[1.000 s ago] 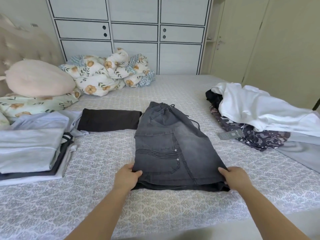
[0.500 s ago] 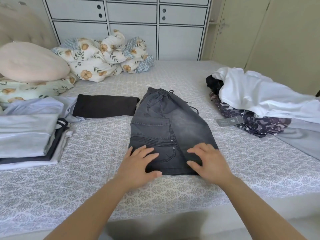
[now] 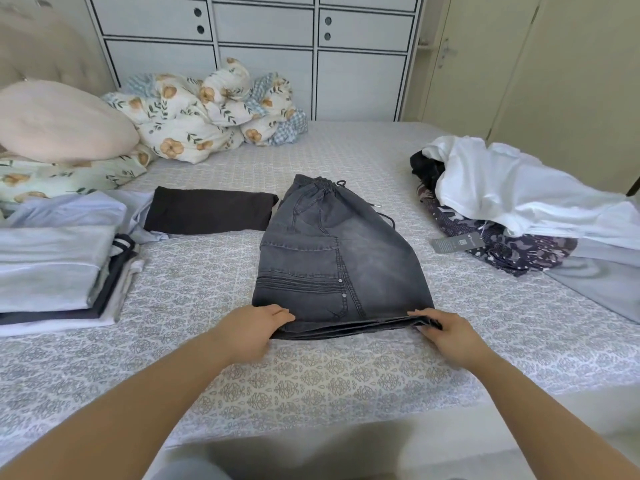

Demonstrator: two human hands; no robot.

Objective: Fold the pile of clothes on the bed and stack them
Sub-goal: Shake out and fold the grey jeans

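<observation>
1. Left hand (image 3: 254, 329) pinches the near left corner of the grey shorts (image 3: 337, 268), fingers curled over the hem.
2. Right hand (image 3: 446, 332) grips the near right corner, fingers curled round the layered hem edge (raised slightly off the bed).
3. Shorts lie folded lengthwise in the middle of the bed (image 3: 311, 382), waistband and drawstring at the far end.
4. Left side: stack of folded clothes (image 3: 59, 268), pale blue on top.
5. Folded dark brown garment (image 3: 207, 213), just beside the shorts' far left.
6. Right side: unfolded pile (image 3: 519, 202), white shirt over patterned purple fabric, a tag showing.
7. Farther back: pink pillow (image 3: 59, 121), bundled floral duvet (image 3: 211, 105), then white cabinets (image 3: 263, 50).
</observation>
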